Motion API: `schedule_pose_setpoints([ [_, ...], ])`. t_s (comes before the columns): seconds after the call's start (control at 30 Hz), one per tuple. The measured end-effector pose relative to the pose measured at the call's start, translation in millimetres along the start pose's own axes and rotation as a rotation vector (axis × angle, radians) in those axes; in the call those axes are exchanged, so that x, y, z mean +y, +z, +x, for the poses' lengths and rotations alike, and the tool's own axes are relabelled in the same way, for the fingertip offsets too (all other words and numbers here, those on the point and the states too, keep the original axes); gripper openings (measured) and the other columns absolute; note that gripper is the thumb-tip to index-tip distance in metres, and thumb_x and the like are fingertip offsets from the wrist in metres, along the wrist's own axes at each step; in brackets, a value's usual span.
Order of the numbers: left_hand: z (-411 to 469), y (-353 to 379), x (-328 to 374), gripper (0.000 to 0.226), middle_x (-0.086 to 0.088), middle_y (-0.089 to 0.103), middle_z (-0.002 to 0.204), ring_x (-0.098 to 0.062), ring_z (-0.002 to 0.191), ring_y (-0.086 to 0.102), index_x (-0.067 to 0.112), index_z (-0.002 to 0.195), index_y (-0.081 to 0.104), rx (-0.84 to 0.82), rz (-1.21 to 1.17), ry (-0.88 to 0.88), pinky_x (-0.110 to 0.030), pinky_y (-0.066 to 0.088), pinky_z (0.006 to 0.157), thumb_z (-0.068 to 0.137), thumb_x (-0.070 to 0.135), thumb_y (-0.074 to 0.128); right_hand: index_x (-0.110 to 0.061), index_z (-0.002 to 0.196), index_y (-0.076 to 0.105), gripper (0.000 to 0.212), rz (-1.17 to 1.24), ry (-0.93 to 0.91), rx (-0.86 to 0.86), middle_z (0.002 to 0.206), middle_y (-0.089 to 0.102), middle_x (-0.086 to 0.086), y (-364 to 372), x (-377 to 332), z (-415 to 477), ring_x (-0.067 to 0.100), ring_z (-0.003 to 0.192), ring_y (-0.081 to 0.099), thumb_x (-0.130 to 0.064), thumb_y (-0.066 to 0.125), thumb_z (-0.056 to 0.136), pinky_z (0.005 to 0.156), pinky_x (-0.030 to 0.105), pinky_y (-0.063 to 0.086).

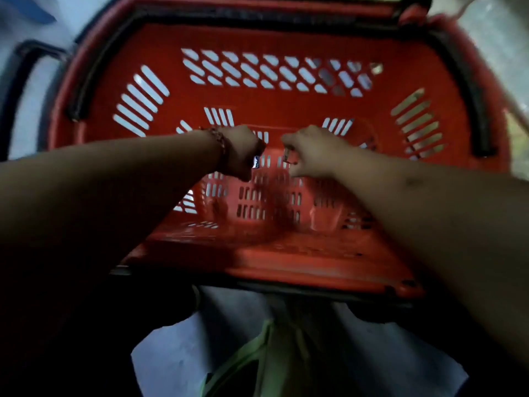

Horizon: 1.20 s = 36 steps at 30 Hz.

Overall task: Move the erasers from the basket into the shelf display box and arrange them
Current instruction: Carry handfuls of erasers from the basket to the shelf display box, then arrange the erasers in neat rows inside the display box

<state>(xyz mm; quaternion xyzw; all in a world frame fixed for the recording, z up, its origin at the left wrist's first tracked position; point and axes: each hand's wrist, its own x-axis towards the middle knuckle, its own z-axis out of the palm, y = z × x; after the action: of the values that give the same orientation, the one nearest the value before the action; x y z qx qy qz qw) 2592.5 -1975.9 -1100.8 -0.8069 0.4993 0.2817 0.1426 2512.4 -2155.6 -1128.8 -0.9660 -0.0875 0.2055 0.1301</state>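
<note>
A red plastic basket (289, 270) with slotted walls fills the view, and both my hands reach down into it. My left hand (243, 151), a beaded band on its wrist, is curled into a fist. A small blue and white eraser (256, 161) peeks out of its grip. My right hand (310, 151) hovers close beside it with fingers bent downward. Something small and dark (286, 156) shows at its fingertips, too blurred to identify. The part of the basket floor that I can see holds no other erasers. The shelf display box is out of view.
Black handles (83, 90) lie folded along the basket's rim on the left and right. A pale floor shows around and through the slots. Below the basket hangs green and dark clothing (257, 356). The whole frame is blurred by motion.
</note>
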Motion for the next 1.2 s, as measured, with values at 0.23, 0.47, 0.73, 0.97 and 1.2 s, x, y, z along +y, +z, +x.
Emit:
schedule_pose_setpoints([
  [0.23,-83,-96,39,0.039,-0.015,0.070,0.100,-0.037,0.098,0.065,0.010,0.104,0.066,0.149,-0.027,-0.134,-0.037,0.051,0.075,0.074,0.028,0.082,-0.019,0.103,0.060,0.038,-0.140,0.027,0.232,0.103,0.067,0.017,-112,-23,-86,0.038,0.100,0.062,-0.035,0.074,0.072,0.076,0.037,0.047],
  [0.47,-160,-208,142,0.033,-0.008,0.073,0.098,-0.032,0.096,0.067,0.016,0.102,0.069,0.426,0.017,-0.068,-0.035,0.052,0.076,0.073,0.026,0.080,-0.024,0.094,0.055,0.030,-0.149,0.098,0.475,0.099,0.066,0.011,-215,-45,-239,0.034,0.095,0.061,-0.036,0.072,0.072,0.067,0.031,0.038],
  [0.73,-202,-300,258,0.032,-0.010,0.071,0.103,-0.031,0.099,0.066,0.012,0.103,0.066,0.624,0.060,0.034,-0.027,0.043,0.072,0.075,0.024,0.077,-0.025,0.083,0.046,0.028,-0.099,0.200,0.738,0.093,0.064,0.009,-282,-37,-395,0.031,0.090,0.059,-0.027,0.071,0.072,0.063,0.033,0.038],
  [0.97,-188,-367,328,0.039,-0.005,0.069,0.104,-0.028,0.098,0.066,0.017,0.109,0.063,0.652,0.151,0.163,-0.037,0.056,0.080,0.075,0.029,0.078,-0.019,0.095,0.053,0.028,-0.187,0.343,0.810,0.097,0.059,0.007,-308,-7,-486,0.031,0.092,0.058,-0.031,0.069,0.076,0.067,0.033,0.042],
  [1.2,-167,-404,394,0.031,-0.003,0.072,0.100,-0.027,0.096,0.068,0.014,0.102,0.064,0.742,0.178,0.371,-0.026,0.045,0.069,0.079,0.030,0.076,-0.023,0.099,0.054,0.031,-0.092,0.595,0.943,0.092,0.056,0.004,-310,19,-573,0.031,0.086,0.058,-0.032,0.071,0.075,0.072,0.038,0.051],
])
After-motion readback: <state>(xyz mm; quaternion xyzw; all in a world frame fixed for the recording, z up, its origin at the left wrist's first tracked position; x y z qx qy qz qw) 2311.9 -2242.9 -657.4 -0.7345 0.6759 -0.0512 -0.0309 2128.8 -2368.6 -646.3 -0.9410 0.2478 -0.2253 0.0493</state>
